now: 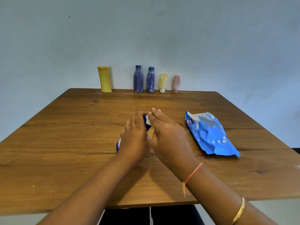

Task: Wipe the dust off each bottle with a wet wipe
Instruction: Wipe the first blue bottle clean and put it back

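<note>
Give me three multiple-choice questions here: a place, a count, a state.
1. Where does the wipe pack lie? A. beside the right hand B. on a chair C. on the floor
2. How many bottles stand at the table's far edge? A. three B. five C. seven
3. What is the left hand doing? A. lying flat B. gripping a blue bottle C. hanging idle
Answers: A: the pack lies right of that hand. B: tall yellow, two blue, small yellow, pink. B: its fingers curl round it; the right hand pinches a white wipe.
</note>
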{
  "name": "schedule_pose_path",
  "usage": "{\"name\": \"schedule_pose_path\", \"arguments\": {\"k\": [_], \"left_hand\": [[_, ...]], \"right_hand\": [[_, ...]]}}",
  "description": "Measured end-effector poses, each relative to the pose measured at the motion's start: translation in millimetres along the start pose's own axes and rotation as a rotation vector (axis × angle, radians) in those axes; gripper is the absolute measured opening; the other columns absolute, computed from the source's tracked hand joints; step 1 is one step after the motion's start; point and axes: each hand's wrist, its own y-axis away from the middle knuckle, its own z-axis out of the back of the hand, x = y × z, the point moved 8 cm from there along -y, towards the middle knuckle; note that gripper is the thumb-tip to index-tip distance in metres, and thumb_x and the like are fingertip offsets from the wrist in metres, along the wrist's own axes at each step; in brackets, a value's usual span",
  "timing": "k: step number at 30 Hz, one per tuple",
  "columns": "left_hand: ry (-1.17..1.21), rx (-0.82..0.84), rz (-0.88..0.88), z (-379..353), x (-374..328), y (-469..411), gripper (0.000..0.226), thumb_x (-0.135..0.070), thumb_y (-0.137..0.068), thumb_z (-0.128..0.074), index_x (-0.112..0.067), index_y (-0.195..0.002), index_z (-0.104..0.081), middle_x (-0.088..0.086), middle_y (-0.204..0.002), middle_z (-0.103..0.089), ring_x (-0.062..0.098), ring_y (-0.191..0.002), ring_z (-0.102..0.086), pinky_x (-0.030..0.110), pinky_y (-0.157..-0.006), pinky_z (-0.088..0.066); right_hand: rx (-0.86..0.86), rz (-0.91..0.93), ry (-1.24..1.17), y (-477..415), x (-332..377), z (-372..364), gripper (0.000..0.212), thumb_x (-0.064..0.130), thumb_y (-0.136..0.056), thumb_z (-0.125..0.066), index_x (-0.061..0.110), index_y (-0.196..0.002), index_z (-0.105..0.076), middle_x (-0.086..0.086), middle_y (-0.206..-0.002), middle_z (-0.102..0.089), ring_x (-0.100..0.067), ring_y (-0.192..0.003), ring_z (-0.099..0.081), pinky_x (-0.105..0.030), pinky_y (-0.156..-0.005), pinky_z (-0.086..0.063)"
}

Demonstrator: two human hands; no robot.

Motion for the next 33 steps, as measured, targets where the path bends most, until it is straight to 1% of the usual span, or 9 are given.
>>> {"name": "schedule_pose_path", "arguments": {"k": [2,4,8,11,16,20,25,30,33], "left_hand": [[-0.001,0.012,-0.015,1,-2,0,0.056,-0.017,-0.084,-0.063,-0.020,-0.131,-0.032,-0.003,-0.128,-0.042,0.020,-0.117,-0.041,0.038,-0.097,-0.034],[-0.077,0.006,-0.075,2,-7,0,0.062,-0.019,-0.083,-0.064,-0.018,-0.135,-0.030,-0.002,-0.129,-0.042,0.021,-0.118,-0.040,0.035,-0.094,-0.032],[-0.258,-0.042,-0.251,0,-17,2,0.073,-0.007,-0.066,-0.072,-0.012,-0.127,-0.031,0.008,-0.114,-0.055,0.031,-0.098,-0.056,0.042,-0.077,-0.042],[-0.213,-0.074,-0.281,4,-22,5,0.063,0.005,-0.063,-0.061,-0.010,-0.121,-0.041,0.010,-0.106,-0.058,0.033,-0.089,-0.056,0.043,-0.072,-0.040],[-0.053,-0.034,-0.136,3,-20,6,0.056,0.004,-0.078,-0.055,-0.008,-0.130,-0.039,0.009,-0.123,-0.048,0.028,-0.108,-0.045,0.040,-0.087,-0.036],[0.166,0.040,-0.026,-2,-15,-2,0.056,0.002,-0.083,-0.050,-0.013,-0.132,-0.028,0.005,-0.129,-0.037,0.023,-0.113,-0.041,0.041,-0.095,-0.040],[0.460,0.182,0.025,-10,-14,-2,0.056,0.006,-0.083,-0.051,-0.021,-0.126,-0.026,0.002,-0.127,-0.034,0.008,-0.103,-0.042,0.015,-0.084,-0.036],[0.926,0.291,0.177,-9,-14,-2,0.053,0.008,-0.078,-0.051,-0.030,-0.111,-0.034,0.002,-0.102,-0.051,0.012,-0.087,-0.051,0.030,-0.079,-0.045],[1.153,0.258,0.239,-2,-12,-8,0.049,0.008,-0.072,-0.050,-0.022,-0.109,-0.039,0.009,-0.095,-0.055,0.019,-0.085,-0.053,0.032,-0.077,-0.046]], "right_hand": [[-0.016,0.063,0.121,-1,3,-3,0.045,0.002,-0.062,-0.070,-0.005,-0.106,-0.066,-0.022,-0.111,-0.065,-0.032,-0.105,-0.063,-0.036,-0.085,-0.048],[-0.011,0.127,0.184,-3,5,-3,0.050,-0.003,-0.055,-0.075,-0.007,-0.104,-0.066,-0.024,-0.109,-0.065,-0.035,-0.102,-0.064,-0.040,-0.080,-0.052],[0.107,0.053,0.125,-19,0,4,0.044,0.002,-0.084,-0.053,0.002,-0.127,-0.053,-0.015,-0.134,-0.051,-0.025,-0.126,-0.048,-0.029,-0.104,-0.035],[0.162,-0.223,-0.154,-29,-28,10,0.041,-0.001,-0.086,-0.044,0.009,-0.122,-0.059,-0.006,-0.126,-0.059,-0.017,-0.118,-0.052,-0.024,-0.099,-0.037],[0.105,-0.685,-0.955,-17,-62,-5,0.033,-0.013,-0.083,-0.042,0.007,-0.091,-0.068,-0.006,-0.100,-0.068,-0.015,-0.089,-0.060,-0.026,-0.075,-0.054],[0.013,-0.770,-1.407,-4,-60,-25,0.036,-0.015,-0.086,-0.037,0.004,-0.097,-0.065,-0.012,-0.102,-0.068,-0.019,-0.094,-0.064,-0.026,-0.080,-0.055],[-0.078,-0.650,-1.346,-3,-60,-29,0.035,-0.008,-0.090,-0.041,0.011,-0.105,-0.066,-0.005,-0.106,-0.069,-0.016,-0.103,-0.063,-0.026,-0.085,-0.053],[0.015,-0.579,-1.161,-1,-59,-40,0.039,-0.008,-0.085,-0.043,0.010,-0.106,-0.069,-0.005,-0.105,-0.071,-0.020,-0.108,-0.061,-0.042,-0.099,-0.046],[0.019,-0.583,-1.120,6,-58,-44,0.040,-0.011,-0.086,-0.042,0.009,-0.107,-0.068,-0.009,-0.108,-0.069,-0.019,-0.104,-0.061,-0.041,-0.097,-0.047]]}}
